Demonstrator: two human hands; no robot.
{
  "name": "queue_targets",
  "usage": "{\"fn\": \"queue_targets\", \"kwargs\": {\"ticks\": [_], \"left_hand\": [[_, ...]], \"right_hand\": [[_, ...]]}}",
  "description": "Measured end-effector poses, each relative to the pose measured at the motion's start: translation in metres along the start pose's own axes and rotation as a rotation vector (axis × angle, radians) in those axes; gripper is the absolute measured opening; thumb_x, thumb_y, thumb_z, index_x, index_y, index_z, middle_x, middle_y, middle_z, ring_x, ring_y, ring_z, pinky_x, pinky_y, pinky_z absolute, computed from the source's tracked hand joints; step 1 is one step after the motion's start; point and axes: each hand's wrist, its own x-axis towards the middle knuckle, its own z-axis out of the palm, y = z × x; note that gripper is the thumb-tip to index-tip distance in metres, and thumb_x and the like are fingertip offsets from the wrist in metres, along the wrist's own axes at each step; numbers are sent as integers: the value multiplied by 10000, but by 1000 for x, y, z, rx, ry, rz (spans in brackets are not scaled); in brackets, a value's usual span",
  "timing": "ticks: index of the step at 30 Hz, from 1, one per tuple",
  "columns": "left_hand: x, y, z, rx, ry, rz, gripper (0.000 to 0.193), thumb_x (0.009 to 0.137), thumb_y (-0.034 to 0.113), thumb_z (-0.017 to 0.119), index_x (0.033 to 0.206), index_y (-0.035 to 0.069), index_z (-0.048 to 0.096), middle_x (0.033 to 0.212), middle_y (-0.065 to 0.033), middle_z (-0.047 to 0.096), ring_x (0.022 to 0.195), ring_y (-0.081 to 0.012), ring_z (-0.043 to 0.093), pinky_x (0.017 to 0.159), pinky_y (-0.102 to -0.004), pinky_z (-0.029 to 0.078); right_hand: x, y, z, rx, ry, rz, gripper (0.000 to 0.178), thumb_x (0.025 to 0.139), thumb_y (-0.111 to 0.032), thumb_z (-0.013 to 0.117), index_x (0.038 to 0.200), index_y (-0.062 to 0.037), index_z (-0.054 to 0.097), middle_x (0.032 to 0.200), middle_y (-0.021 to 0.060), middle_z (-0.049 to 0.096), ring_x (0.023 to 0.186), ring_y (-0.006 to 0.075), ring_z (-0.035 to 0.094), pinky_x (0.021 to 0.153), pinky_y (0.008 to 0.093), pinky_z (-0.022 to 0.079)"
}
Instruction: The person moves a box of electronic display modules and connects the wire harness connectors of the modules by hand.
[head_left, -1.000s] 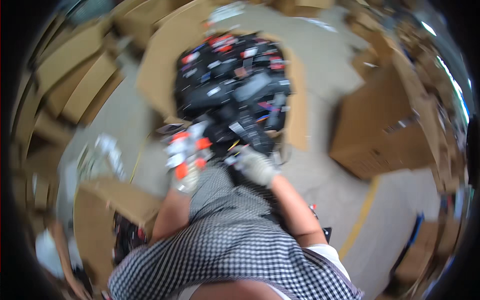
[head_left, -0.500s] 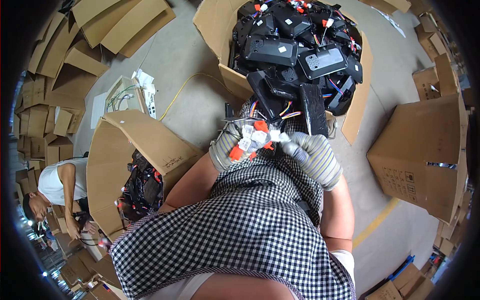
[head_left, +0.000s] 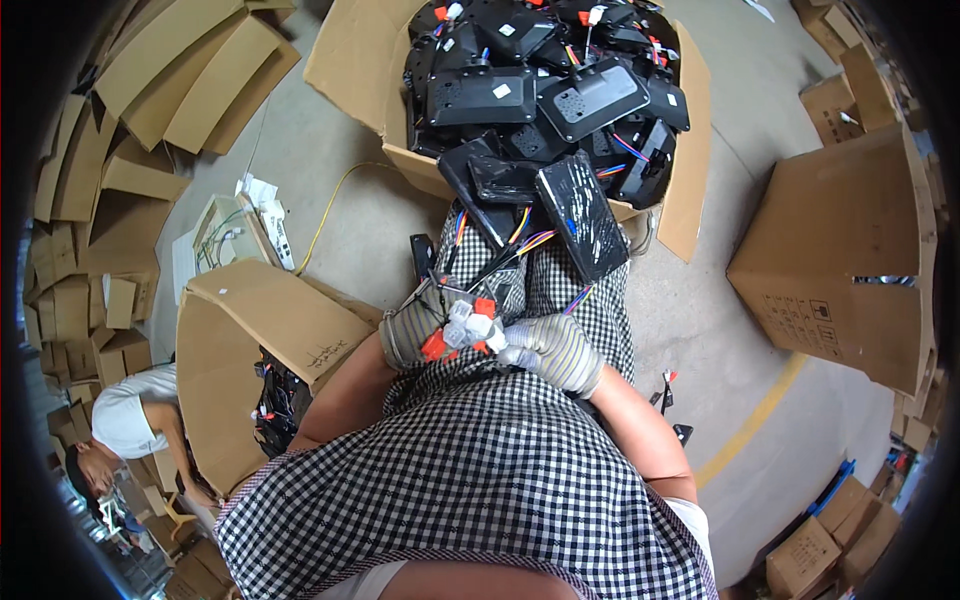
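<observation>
My left hand (head_left: 412, 328), in a striped knit glove, is closed around a bunch of white and orange-red wire connectors (head_left: 462, 326). From the right, my gloved right hand (head_left: 562, 352) pinches a white connector (head_left: 497, 338) at the bunch's edge. Coloured wires (head_left: 535, 240) run from the bunch toward flat black devices beyond my hands. One film-wrapped black device (head_left: 582, 218) slants over my right knee; another wrapped device (head_left: 503, 180) rests against the near edge of the carton. Both sets of fingertips are partly hidden by the connectors.
An open carton (head_left: 420, 170) heaped with black devices stands ahead. At my left is another open carton (head_left: 250, 305) with wired black parts; beyond it a person (head_left: 130, 425) bends over. A large closed-sided carton (head_left: 830, 270) stands right. A yellow cable (head_left: 325, 205) crosses the floor.
My right hand has come down and in against the connector bunch. The view has shifted, and the wrapped device at the right now tilts the other way across my knee.
</observation>
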Motion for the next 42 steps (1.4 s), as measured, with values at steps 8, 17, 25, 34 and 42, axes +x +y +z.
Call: {"fn": "queue_targets", "kwargs": {"ticks": [8,17,25,34,42], "left_hand": [[-5,13,0,-1151,8,-801,356,924,272,439,1147,-4,473,996,-70,559,772,-137,578,702,-230,516],[-18,5,2,-1848,228,-836,337,896,180,478,1091,-90,432,888,-123,558,631,-162,588,583,-226,545],[-25,-14,2,-1223,274,-968,320,882,164,498,1081,-83,458,857,-106,570,645,-161,594,571,-222,536],[2,28,8,-523,179,-935,279,874,204,545,1087,31,591,977,-48,634,711,-115,595,614,-249,503],[-46,-54,-6,378,-195,-570,325,847,281,546,1104,83,531,974,-18,585,809,-119,553,673,-254,450]], "right_hand": [[-7,21,15,-185,103,-77,184,808,-327,596,843,-155,651,703,38,615,620,225,608,558,321,472],[-2,17,10,-476,-60,-19,187,837,-315,487,809,-204,635,687,21,617,566,225,611,436,361,434],[5,0,2,-592,-264,118,249,826,-392,499,869,-205,658,721,37,644,655,238,644,516,378,481],[9,7,8,-571,-249,176,228,821,-366,517,799,-167,624,666,50,608,570,249,616,462,381,454],[-32,-10,-47,-272,302,-10,187,881,-206,515,833,-72,636,794,123,650,750,289,637,665,371,502]]}}
